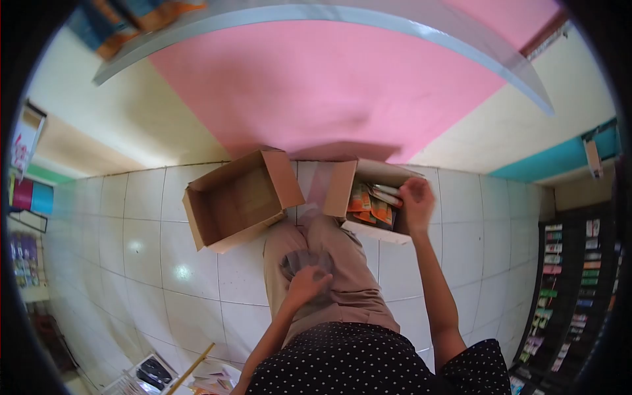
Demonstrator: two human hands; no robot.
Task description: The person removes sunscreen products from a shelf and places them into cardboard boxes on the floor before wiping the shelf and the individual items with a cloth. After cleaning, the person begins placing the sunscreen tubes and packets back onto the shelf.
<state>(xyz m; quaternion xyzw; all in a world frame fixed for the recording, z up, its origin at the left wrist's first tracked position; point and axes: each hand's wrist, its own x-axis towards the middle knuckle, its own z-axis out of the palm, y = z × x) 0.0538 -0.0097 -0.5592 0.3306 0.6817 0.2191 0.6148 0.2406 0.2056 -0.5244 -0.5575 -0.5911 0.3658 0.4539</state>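
On the floor to the right stands an open cardboard box holding orange and white packets (380, 209). My right hand (417, 199) is at that box's right edge, fingers curled and blurred; whether it grips anything is unclear. My left hand (312, 282) is over my lap, its fingers on a greyish, see-through item (299, 262) that is smeared by motion. A second open cardboard box (237, 201), with no contents showing, sits on the floor to the left, tilted, near my knees.
A grey shelf edge (316, 14) curves overhead in front of the pink wall (316, 85). Racks of small packaged goods (552, 266) stand at the right. Behind my left arm are a wooden stick (192, 368) and a container of papers (217, 380).
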